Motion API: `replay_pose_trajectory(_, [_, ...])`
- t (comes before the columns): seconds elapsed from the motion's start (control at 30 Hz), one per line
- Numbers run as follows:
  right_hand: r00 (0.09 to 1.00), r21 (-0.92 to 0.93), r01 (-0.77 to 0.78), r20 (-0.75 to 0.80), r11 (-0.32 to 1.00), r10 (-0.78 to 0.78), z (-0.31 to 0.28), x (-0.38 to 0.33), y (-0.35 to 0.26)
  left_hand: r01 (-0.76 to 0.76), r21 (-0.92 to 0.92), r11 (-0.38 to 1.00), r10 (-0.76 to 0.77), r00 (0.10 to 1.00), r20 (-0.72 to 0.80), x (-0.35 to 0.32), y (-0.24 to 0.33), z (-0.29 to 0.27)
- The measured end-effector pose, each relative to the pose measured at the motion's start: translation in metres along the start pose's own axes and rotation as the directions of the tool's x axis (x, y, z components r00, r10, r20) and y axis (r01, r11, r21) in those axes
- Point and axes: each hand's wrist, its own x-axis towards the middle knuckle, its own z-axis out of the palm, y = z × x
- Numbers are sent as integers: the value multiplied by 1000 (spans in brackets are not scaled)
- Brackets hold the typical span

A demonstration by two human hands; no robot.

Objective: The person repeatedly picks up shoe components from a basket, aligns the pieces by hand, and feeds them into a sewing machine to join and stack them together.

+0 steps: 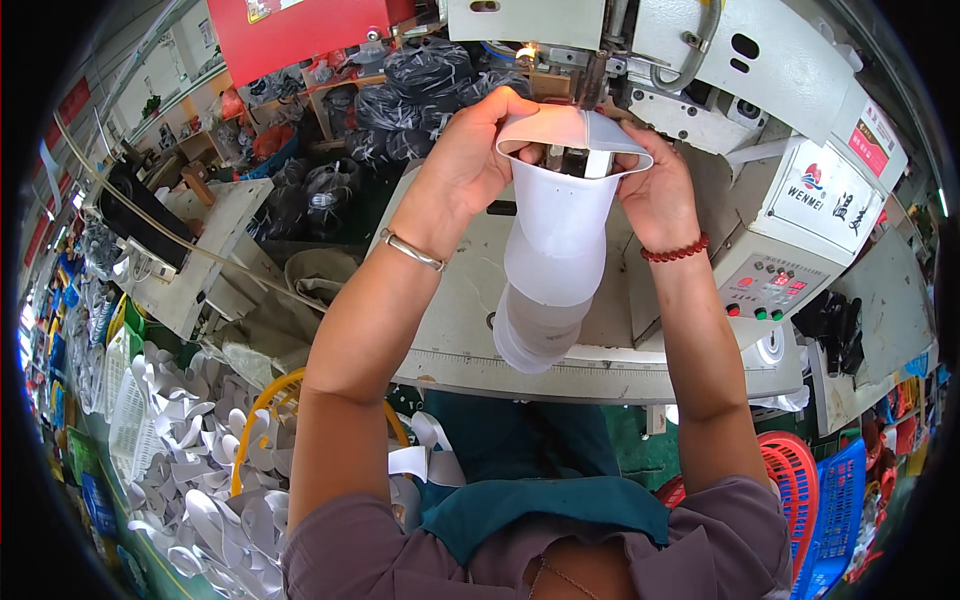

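White sheet material, a curved flexible piece (556, 215), is held up at the head of the sewing machine (700, 60), its top edge just under the needle area and its lower end hanging over the machine table (450, 330). We grip it from both sides: left hand (470, 150) closed on the left rim, right hand (655, 190) closed on the right rim. Many similar white pieces (190, 450) lie heaped at lower left beside a yellow basket rim (262, 400).

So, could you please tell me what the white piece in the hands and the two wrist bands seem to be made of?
White piece: likely thin synthetic leather or fabric; matte, bends smoothly. Left bangle: silvery, shiny, probably metal. Right bracelet: glossy red beads, material unclear.
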Motion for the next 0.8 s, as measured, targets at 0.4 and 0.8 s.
replay_pose_trajectory(0.4, [1000,-22,-5,22,1000,6,0,-2,-1,18,-10,1000,-17,1000,10,-2,-1,0])
replay_pose_trajectory(0.8, [1000,-27,-8,-20,1000,7,-8,0,8,65,-12,998,-63,989,130,4,-8,-12])
